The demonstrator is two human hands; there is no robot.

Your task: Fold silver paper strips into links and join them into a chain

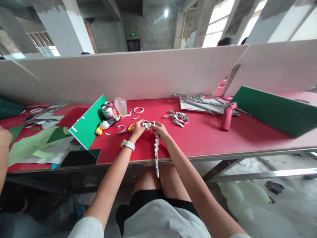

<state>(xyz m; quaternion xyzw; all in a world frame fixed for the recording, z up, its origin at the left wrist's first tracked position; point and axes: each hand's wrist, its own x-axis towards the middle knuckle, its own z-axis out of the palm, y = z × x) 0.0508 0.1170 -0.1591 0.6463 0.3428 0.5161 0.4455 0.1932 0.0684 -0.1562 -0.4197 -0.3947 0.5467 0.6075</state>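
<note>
Folded paper chain, zigzag in form, held at its upper end above the near part of the red table; its lower end hangs past the table edge, over the person's lap. Left hand and right hand both pinch the top links, fingers closed on the paper; the exact fingertip contact is too small to resolve. A white watch sits on the left wrist. Just left lie yellow-handled pliers, partly hidden by the left hand. Behind, a pile of loose links. A green board leans at left. Another person's hand is cut off at the far left edge.
</note>
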